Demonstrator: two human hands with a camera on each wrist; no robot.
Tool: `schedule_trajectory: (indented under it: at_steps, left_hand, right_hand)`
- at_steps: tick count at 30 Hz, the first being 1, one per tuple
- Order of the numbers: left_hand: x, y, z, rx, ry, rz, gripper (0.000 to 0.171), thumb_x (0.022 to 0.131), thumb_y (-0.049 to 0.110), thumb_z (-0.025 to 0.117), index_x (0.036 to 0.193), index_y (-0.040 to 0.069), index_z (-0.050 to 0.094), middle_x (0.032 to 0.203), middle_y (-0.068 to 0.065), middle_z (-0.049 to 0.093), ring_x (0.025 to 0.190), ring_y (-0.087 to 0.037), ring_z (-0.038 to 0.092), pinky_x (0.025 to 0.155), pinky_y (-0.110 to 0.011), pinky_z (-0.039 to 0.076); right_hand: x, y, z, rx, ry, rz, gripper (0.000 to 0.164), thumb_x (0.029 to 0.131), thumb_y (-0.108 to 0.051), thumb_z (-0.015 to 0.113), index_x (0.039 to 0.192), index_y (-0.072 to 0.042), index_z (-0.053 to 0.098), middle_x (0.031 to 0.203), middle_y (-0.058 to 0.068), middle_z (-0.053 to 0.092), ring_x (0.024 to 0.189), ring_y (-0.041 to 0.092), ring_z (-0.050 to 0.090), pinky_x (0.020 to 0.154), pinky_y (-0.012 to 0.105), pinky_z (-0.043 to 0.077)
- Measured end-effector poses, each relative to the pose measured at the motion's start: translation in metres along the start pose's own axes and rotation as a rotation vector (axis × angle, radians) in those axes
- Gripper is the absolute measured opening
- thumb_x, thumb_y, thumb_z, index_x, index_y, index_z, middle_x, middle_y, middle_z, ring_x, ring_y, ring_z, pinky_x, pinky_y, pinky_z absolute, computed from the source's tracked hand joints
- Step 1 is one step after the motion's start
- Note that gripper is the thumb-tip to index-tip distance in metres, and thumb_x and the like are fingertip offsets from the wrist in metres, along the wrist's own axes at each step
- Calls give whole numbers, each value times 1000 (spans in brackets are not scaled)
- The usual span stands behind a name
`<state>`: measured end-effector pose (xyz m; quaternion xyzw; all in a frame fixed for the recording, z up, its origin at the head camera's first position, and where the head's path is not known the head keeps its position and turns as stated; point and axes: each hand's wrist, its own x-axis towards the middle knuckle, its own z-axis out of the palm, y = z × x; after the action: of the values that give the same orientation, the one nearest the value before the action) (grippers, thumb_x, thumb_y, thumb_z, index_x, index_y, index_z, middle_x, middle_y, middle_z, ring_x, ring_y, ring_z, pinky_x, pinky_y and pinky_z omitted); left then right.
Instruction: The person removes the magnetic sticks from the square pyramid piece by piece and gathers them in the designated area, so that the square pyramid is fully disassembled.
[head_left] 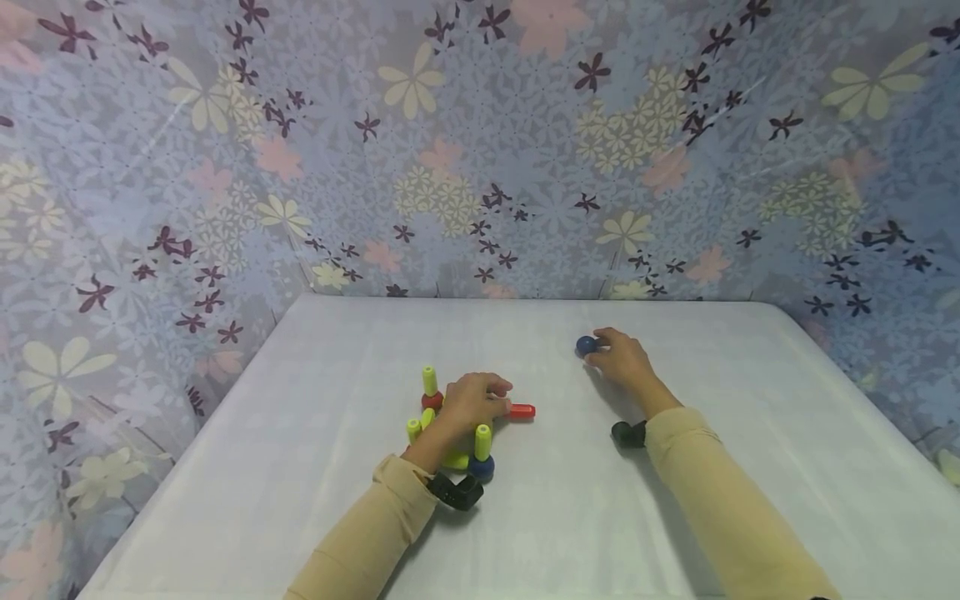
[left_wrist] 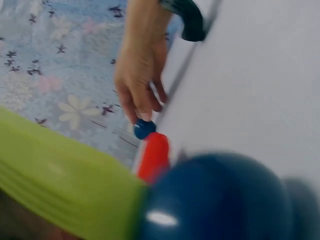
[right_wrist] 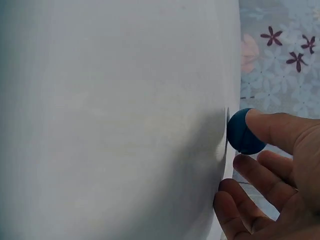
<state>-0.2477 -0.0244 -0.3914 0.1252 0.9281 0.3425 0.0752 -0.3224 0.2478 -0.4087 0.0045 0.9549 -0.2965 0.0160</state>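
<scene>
My right hand (head_left: 622, 360) pinches a small blue ball (head_left: 587, 346) between thumb and fingers near the table's far side. In the right wrist view, the thumb presses on the blue ball (right_wrist: 245, 132) close over the white surface. My left hand (head_left: 474, 403) is low over a cluster of toy pieces, and its thumb overlaps one end of a red bar (head_left: 522, 412); I cannot tell whether it grips the bar. Just beside the left wrist, a yellow-green peg (head_left: 483, 442) stands on a blue ball (head_left: 482, 468). Another yellow-green peg (head_left: 430, 381) rises from a red ball (head_left: 432, 401).
A further yellow-green peg (head_left: 413, 429) and a flat yellow-green piece (head_left: 456, 460) lie partly hidden by the left forearm. White cloth covers the table (head_left: 555, 517). A floral curtain (head_left: 480, 150) hangs behind it. Dark cameras (head_left: 457, 492) are strapped at both wrists.
</scene>
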Motion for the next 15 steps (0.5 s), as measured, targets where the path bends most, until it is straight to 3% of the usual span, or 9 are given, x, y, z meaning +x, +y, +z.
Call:
schedule_trajectory:
  at_steps: [3, 6, 10, 12, 15]
  left_hand:
    - [-6, 6, -9, -74, 84, 21, 32, 88, 22, 64, 120, 18, 63, 120, -3, 66, 118, -26, 55, 101, -46, 37]
    - [-14, 14, -22, -135, 152, 50, 32, 90, 23, 62, 122, 19, 62, 123, -3, 63, 120, -26, 52, 98, -46, 42]
    - [-26, 17, -43, -151, 220, 82, 33, 90, 23, 62, 122, 19, 61, 123, -3, 62, 121, -25, 50, 100, -47, 40]
    - [-30, 11, -53, -136, 247, 91, 35, 89, 23, 63, 123, 18, 60, 122, -3, 62, 122, -25, 50, 100, -48, 40]
    - [-32, -2, -65, -102, 246, 64, 40, 88, 24, 65, 127, 19, 57, 125, -3, 61, 121, -25, 48, 100, -48, 40]
  right_hand:
    - [-6, -4, 0, 21, 23, -12, 60, 90, -25, 57, 142, -4, 37, 142, 20, 46, 130, 46, 32, 106, 57, 28]
    - [-18, -15, 1, 25, 109, -53, 57, 89, -26, 60, 139, -5, 42, 139, 20, 48, 126, 46, 33, 101, 59, 30]
    - [-36, -39, 11, 26, 204, -145, 54, 86, -25, 64, 135, -6, 48, 130, 21, 54, 120, 43, 37, 96, 58, 32]
    - [-45, -53, 19, 29, 207, -204, 53, 85, -24, 66, 132, -6, 51, 128, 20, 57, 117, 41, 40, 96, 56, 34]
    - [-57, -72, 33, 54, 136, -256, 51, 84, -25, 67, 130, -7, 54, 127, 15, 59, 115, 36, 42, 96, 52, 37]
